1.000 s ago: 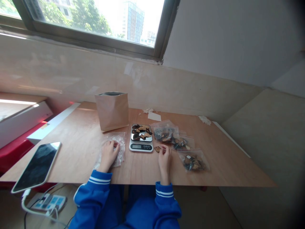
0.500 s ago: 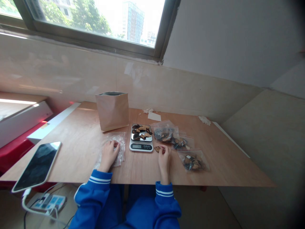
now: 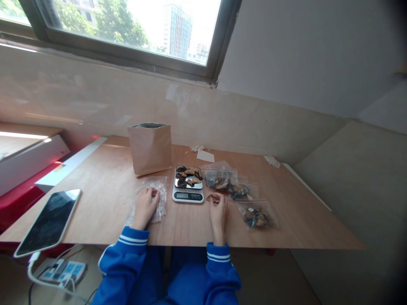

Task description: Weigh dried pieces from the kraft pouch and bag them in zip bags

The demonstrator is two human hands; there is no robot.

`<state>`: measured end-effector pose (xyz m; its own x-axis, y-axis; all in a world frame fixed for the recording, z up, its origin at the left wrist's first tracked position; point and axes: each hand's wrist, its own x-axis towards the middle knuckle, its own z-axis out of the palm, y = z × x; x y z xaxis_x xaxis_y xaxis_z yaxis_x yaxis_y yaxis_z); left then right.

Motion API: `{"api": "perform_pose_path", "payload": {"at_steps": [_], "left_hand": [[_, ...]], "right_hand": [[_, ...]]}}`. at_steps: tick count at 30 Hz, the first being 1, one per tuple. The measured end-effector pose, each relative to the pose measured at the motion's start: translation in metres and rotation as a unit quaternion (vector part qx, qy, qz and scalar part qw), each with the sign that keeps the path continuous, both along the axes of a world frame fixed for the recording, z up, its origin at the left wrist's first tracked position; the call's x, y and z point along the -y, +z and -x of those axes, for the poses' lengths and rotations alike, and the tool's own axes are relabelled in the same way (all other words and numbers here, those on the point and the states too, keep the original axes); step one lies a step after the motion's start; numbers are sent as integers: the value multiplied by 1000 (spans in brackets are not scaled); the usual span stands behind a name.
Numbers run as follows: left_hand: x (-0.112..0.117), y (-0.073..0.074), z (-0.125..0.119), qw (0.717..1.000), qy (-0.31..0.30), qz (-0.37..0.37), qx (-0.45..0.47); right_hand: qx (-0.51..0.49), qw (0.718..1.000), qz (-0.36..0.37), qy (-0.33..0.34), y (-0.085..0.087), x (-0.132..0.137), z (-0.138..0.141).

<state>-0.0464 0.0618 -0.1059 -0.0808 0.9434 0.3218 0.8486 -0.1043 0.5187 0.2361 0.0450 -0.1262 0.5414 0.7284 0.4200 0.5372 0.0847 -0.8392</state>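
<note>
A small kitchen scale (image 3: 188, 189) stands at the middle of the wooden table (image 3: 104, 195), its pan heaped with dark and tan dried slices (image 3: 189, 175). My left hand (image 3: 145, 206) rests with curled fingers on an empty clear plastic bag (image 3: 156, 191) left of the scale. My right hand (image 3: 218, 211) lies just right of the scale, its fingertips pinched on a brown dried slice (image 3: 211, 197) at the table surface. Three clear bags filled with slices lie to the right: one (image 3: 220, 178) nearest the scale, one (image 3: 243, 191) behind my right hand, one (image 3: 258, 215) nearest the front edge.
An open brown paper bag (image 3: 150, 146) stands upright behind the empty bag. A tablet (image 3: 47, 222) overhangs the table's front left corner, a cable and power strip (image 3: 61, 272) below it. Paper scraps (image 3: 205, 154) lie near the back wall. A white bar (image 3: 68, 164) runs along the left edge.
Both hands stay in place. My right fingers have closed a little more onto the brown slice beside the scale.
</note>
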Motion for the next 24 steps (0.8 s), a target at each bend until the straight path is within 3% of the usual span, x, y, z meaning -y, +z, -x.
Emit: {"api": "perform_pose_path", "payload": {"at_steps": [4, 10, 13, 16, 20, 24], "left_hand": [[0, 1, 0, 1000, -2, -1, 5], [0, 4, 0, 1000, -4, -1, 13], [0, 6, 0, 1000, -6, 6, 15], [0, 6, 1, 1000, -8, 6, 16], [0, 6, 1, 1000, -11, 8, 17], [0, 5, 1, 1000, -12, 0, 22]], "right_hand": [[-91, 995, -18, 34, 14, -12, 10], [-68, 997, -40, 15, 51, -35, 27], [-92, 994, -53, 4, 58, -38, 28], [-157, 985, -75, 19, 52, -42, 27], [-246, 967, -52, 36, 31, -57, 28], [-244, 969, -37, 12, 14, -69, 30]]}}
